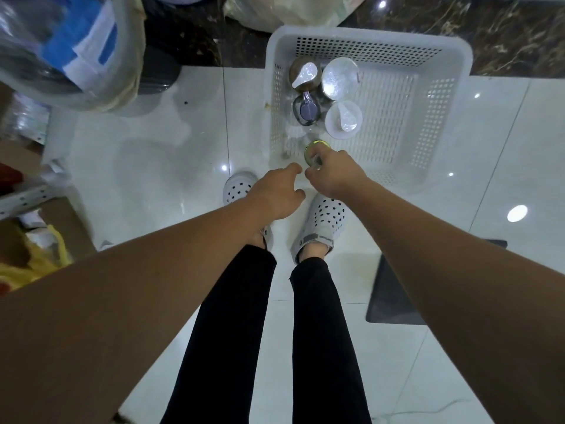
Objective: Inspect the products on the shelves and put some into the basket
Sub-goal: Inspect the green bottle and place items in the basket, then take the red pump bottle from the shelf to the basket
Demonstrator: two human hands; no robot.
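The right hand (334, 175) curls its fingers around a small jar with a yellowish lid (316, 152), holding it over the near left corner of the white basket (440, 53). The left hand (276, 192) hangs just beside it, fingers loosely bent, holding nothing.

Bright overhead lamps glare as white spots on the glossy white tiled floor (153, 166). Soft shadows pool underfoot. Wide-angle bending stretches the edges, where the clear plastic bag of blue packets (70, 44) blurs.
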